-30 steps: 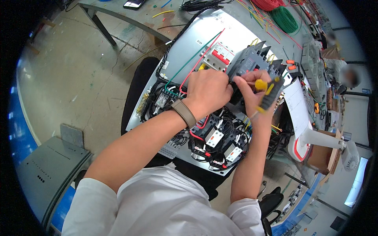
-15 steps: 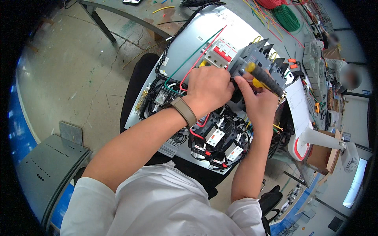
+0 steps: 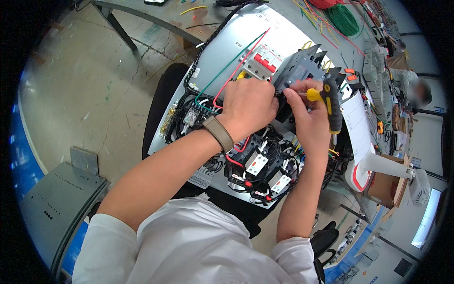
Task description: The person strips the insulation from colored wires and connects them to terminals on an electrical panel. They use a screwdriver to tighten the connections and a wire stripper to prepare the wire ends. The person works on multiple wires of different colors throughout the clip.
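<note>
My right hand (image 3: 308,124) is closed around a T-handle screwdriver with a black and yellow handle (image 3: 333,106). Its shaft points left, toward the grey moulded-case circuit breaker (image 3: 298,71), and the tip is hidden by my fingers. My left hand (image 3: 249,102) is bent over the panel just below the small white breaker with red switches (image 3: 266,62). Its fingers curl down out of sight, so what they grip cannot be made out. A red wire (image 3: 235,75) and a green wire (image 3: 222,78) run up from beside the left hand across the white mounting plate (image 3: 279,26).
Black contactors and wiring (image 3: 257,163) fill the plate's near part, which rests over my lap. A paper sheet (image 3: 355,124) and a white-and-red stand (image 3: 362,177) are at the right. Coiled green wire (image 3: 343,20) lies on the far bench. Another person (image 3: 404,80) is at far right.
The screwdriver's handle has turned from a slant to nearly upright and shifted right, with my right hand still around it. My left hand stays nearly in place.
</note>
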A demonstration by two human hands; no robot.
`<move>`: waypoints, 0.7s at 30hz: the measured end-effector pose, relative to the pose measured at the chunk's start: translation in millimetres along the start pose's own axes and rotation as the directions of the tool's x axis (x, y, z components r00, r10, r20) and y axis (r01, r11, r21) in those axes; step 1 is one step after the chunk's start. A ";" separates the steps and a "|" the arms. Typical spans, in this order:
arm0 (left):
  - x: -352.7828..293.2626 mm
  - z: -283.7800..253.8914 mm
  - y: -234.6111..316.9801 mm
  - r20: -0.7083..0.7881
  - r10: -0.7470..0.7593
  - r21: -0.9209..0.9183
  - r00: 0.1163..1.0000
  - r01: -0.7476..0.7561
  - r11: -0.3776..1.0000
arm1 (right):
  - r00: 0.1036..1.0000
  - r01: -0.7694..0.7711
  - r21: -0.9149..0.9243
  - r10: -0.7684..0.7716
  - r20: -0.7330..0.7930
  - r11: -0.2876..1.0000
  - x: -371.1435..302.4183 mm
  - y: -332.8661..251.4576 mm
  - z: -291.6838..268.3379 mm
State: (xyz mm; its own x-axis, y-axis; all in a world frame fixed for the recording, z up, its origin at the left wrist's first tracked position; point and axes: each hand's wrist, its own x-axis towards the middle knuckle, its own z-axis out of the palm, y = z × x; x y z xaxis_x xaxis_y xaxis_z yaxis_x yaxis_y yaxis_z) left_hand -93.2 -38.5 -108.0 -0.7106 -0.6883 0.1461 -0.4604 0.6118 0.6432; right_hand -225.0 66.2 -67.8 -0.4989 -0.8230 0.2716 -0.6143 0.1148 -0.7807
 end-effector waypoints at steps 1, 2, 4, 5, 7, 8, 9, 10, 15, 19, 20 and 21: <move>0.2 1.2 -1.6 -0.019 0.010 0.003 1.000 -0.010 1.000 | 0.998 0.052 0.006 -0.052 0.029 0.999 1.5 -6.5 -2.0; 0.0 2.4 -3.1 -0.037 0.019 0.007 0.999 -0.019 1.000 | 0.997 0.069 0.007 -0.069 0.041 0.998 0.6 -7.5 -2.4; -0.5 4.1 -3.7 -0.043 0.020 0.005 0.999 -0.020 1.000 | 0.993 0.102 0.008 -0.102 0.062 0.995 -0.6 -9.5 -4.2; -0.6 4.4 -3.5 -0.045 0.021 0.004 0.999 -0.021 1.000 | 0.998 0.040 0.025 -0.042 0.051 0.999 -4.4 -8.9 -3.6; -0.7 4.6 -3.2 -0.042 0.026 0.003 0.999 -0.026 1.000 | 0.997 -0.072 0.093 0.072 0.002 0.993 -9.6 -1.8 -1.7; -0.5 4.8 -2.7 -0.040 0.032 0.002 0.999 -0.032 1.000 | 0.999 -0.021 0.036 0.022 -0.036 0.999 -10.6 2.2 0.3; -0.5 4.8 -2.2 -0.039 0.031 0.014 0.999 -0.030 0.999 | 0.997 0.028 -0.023 -0.029 -0.073 0.999 -11.4 5.0 3.5; -0.4 5.0 -2.6 -0.043 0.026 0.027 0.999 -0.025 0.999 | 0.991 0.078 -0.082 -0.086 -0.101 0.994 -10.4 3.8 6.2; 0.9 -0.3 0.2 0.057 -0.005 0.026 0.998 0.003 1.000 | 0.988 -0.019 -0.035 0.013 -0.151 0.999 -9.0 -2.5 15.4; 0.1 -1.3 -1.0 0.021 0.034 0.022 0.999 -0.035 0.999 | 0.983 -0.165 0.094 0.171 -0.063 0.982 -6.6 -8.1 2.8; -2.1 -2.5 -2.5 0.028 0.040 0.010 0.999 -0.040 0.999 | 0.976 -0.212 0.138 0.217 -0.020 0.967 -7.3 -11.0 -1.9; -3.3 -3.8 -4.2 0.035 0.046 -0.003 0.998 -0.046 0.999 | 0.967 -0.243 0.022 0.240 0.087 0.970 -4.4 -19.2 -16.2</move>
State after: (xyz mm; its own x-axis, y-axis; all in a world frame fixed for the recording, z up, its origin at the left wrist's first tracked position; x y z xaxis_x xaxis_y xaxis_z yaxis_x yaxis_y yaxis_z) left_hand -87.0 -40.3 -108.2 -0.7493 -0.6451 0.1495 -0.4253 0.6419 0.6380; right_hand -221.0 76.7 -44.9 -0.5764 -0.8167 0.0263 -0.4614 0.2988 -0.8354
